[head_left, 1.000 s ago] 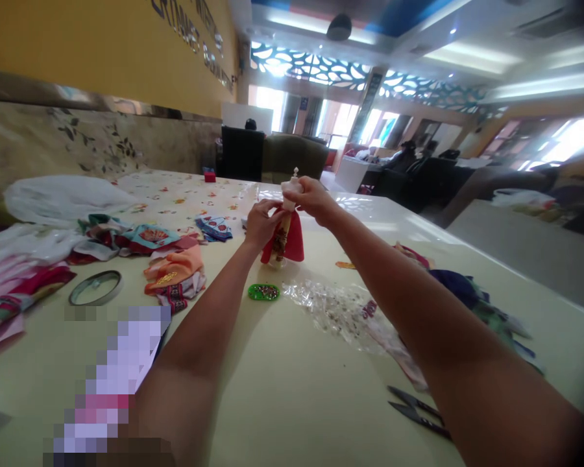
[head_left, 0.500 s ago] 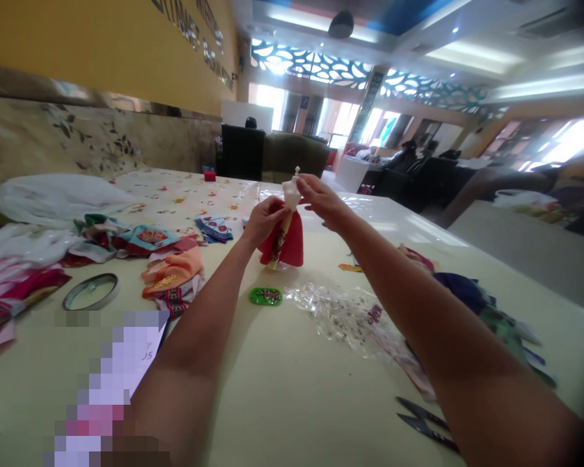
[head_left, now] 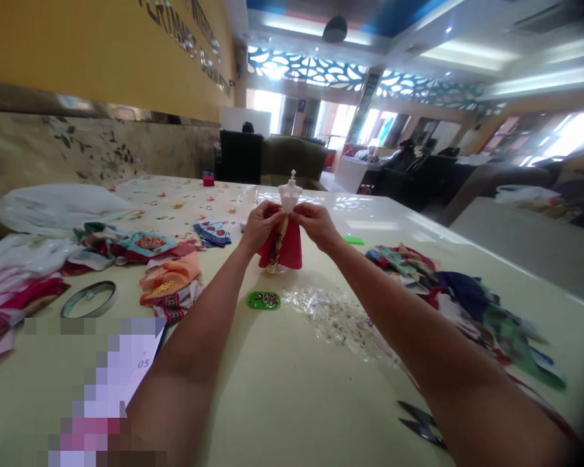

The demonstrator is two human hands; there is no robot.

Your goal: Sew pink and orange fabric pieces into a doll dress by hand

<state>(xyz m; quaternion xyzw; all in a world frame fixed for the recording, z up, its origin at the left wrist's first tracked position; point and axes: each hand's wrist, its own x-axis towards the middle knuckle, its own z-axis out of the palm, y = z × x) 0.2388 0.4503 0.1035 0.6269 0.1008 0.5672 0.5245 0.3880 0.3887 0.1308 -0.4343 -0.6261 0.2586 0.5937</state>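
Note:
A small white dress form point(head_left: 290, 195) stands upright on the table in front of me, wearing a red skirt point(head_left: 292, 250) with a cream and dark patterned strip down its front. At the left of its waist, my left hand point(head_left: 263, 224) is closed, pinching the skirt's top edge. My right hand point(head_left: 316, 224) is closed on the right side of the same waist, fingertips on the fabric. The fingers hide most of the waistline. Nearer to me lies a green tray point(head_left: 263, 299) of small beads, beside a crumpled clear plastic bag point(head_left: 338, 318) with small bits in it.
Scissors point(head_left: 421, 425) lie at the front right, partly behind my right forearm. Fabric scraps point(head_left: 467, 292) are heaped on the right, more cloth pieces point(head_left: 170, 275) on the left. A tape roll point(head_left: 90, 299) and a phone point(head_left: 126, 370) lie on the left. Chairs point(head_left: 294, 155) stand beyond the table.
My right hand has come down from the dress form's upper body to the skirt's waist. The form's torso now shows clear of it. My left hand stays at the waist.

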